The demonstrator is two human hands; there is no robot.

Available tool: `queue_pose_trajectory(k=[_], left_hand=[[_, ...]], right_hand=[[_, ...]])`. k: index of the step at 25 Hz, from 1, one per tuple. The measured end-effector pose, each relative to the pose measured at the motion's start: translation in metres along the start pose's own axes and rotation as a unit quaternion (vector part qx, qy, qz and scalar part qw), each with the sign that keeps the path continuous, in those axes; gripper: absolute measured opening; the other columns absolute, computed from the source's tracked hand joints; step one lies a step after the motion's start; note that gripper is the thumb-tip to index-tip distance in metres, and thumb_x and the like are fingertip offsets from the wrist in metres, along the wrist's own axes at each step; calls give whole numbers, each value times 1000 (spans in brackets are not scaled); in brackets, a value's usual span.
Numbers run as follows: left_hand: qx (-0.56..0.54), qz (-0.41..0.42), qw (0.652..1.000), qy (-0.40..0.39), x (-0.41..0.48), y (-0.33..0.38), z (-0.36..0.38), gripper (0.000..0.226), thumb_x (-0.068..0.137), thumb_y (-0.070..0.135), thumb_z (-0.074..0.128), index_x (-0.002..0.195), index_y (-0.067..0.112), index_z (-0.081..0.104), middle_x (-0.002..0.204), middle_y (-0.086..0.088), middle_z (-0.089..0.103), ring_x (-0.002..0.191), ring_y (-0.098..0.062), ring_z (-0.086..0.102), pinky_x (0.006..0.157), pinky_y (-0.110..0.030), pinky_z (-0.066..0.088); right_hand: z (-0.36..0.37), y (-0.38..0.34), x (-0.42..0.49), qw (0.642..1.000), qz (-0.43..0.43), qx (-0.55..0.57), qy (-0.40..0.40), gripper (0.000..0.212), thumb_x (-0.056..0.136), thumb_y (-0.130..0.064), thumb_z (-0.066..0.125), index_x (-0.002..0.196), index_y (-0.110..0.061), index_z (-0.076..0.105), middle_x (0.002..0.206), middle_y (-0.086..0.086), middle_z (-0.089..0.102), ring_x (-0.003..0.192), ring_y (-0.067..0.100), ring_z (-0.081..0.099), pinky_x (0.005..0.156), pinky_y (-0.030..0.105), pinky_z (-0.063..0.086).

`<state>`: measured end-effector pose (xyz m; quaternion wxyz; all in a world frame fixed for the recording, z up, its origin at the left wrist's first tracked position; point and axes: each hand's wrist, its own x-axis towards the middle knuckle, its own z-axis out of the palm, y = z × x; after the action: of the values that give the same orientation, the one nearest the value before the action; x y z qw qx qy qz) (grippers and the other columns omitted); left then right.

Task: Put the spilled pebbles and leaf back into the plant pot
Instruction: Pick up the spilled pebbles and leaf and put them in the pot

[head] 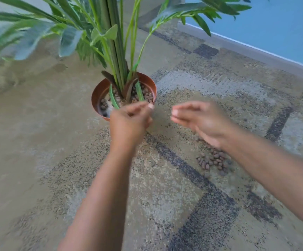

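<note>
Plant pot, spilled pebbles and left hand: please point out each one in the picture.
plant pot (100, 90): head view, on the bare inner wall at its left side.
spilled pebbles (213, 161): head view, on the middle of the pile.
left hand (129, 123): head view, on the back of the hand.

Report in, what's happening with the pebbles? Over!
Left hand curled over pot rim, contents unclear. Right hand open beside it. Pebbles heaped on carpet by right arm. Nothing in the way.

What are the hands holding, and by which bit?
The right hand holds nothing. The left hand curls its fingers by the pot rim, but blur hides whether they pinch anything.
</note>
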<state>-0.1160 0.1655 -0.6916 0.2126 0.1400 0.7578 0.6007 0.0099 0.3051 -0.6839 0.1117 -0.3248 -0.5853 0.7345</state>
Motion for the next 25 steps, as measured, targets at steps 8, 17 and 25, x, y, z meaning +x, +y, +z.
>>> queue_pose_trajectory(k=[8,17,25], left_hand=[[328,53,939,88,74,18,-22,31,73,31,81,97,11,76,92,-9,75,85,-26,70,81,-41,58],[178,48,979,-87,-61,-78,61,7,79,26,73,84,28,68,78,8,70,67,-3,65,59,-20,56],[244,57,954,-162,-85,-153,112,43,75,33,80,115,26,67,92,15,58,75,1,56,68,-21,55]], right_hand=[[72,-38,49,999,-5,-33,-40,42,91,1,63,131,3,53,133,22,55,119,30,56,104,44,48],[-103,84,-67,957,79,-205,192,13,80,-15,76,90,-24,76,93,-11,76,85,5,73,75,22,59],[-116,167,-94,882,2,-444,159,28,84,-23,74,112,-21,70,106,-3,69,82,2,65,85,24,58]])
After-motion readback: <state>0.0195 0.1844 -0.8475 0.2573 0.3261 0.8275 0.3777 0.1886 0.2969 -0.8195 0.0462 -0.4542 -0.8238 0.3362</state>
